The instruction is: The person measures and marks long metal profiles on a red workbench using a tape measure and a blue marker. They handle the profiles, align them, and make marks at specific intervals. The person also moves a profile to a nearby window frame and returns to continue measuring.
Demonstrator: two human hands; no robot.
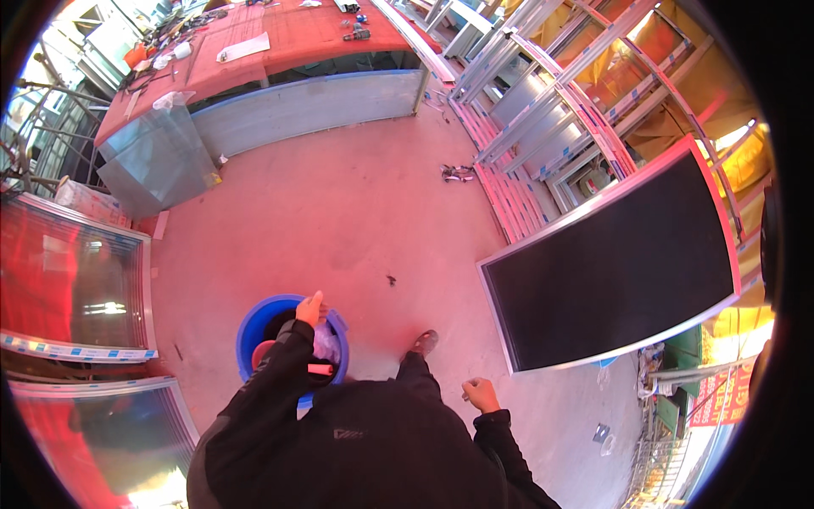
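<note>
My left hand [311, 310] is over the right part of a blue plastic tub [243, 343], near its rim; whether it touches anything there I cannot tell. Inside the tub are a red round item [262, 352], a crumpled clear plastic bag [326, 343] and a red stick-like piece [320, 369]. My right hand [481, 393] hangs to the right of my body above the floor, fingers curled, and no object shows in it. A shoe [425, 341] of mine is on the floor between the two hands.
A large dark panel in a metal frame [610, 273] stands at right. Framed glass panels [108, 299] line the left side. Ahead is a red-topped workbench [286, 32] with a drill [357, 35] and scattered tools. Metal frames [509, 140] rise at upper right. Small debris [458, 172] lies on the floor.
</note>
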